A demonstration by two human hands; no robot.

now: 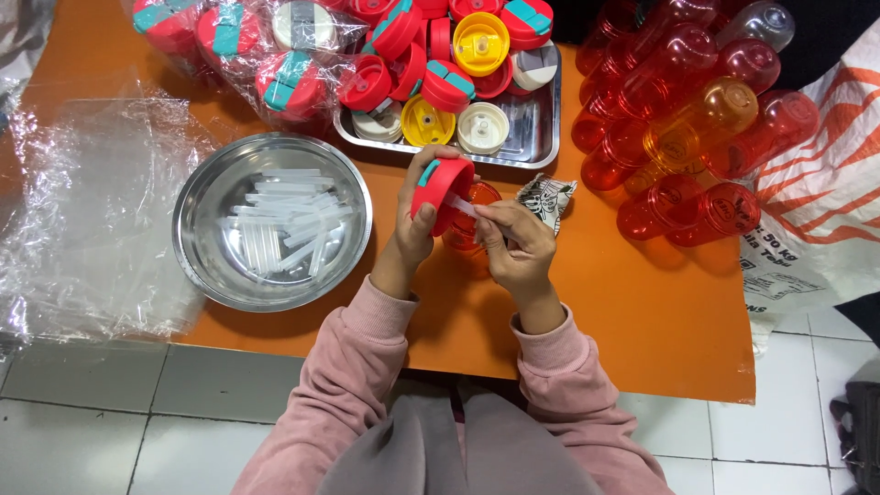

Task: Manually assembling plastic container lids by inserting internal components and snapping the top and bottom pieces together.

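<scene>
The left hand (412,234) gripped a red lid (443,188) with a teal tab, tilted on edge just above the orange surface (642,312); the right hand (518,243) pinched a short clear straw (463,207) between thumb and fingertips, its end touching the underside of the lid; both hands were closed on what they held. Beneath the hands stood a red see-through bottle (472,229), partly hidden by the fingers. To the left sat a round steel bowl (211,266) holding a loose heap of clear straws (280,220); a crumpled plastic sheet (82,211) lay further left. Beyond the hands a steel tray (541,137) carried red, yellow and cream lids (458,82); a clear bag of more lids (247,46) lay beside it. A pile of red and orange bottles (697,119) lay to the right; a small printed wrapper (548,197) lay near the right hand.
</scene>
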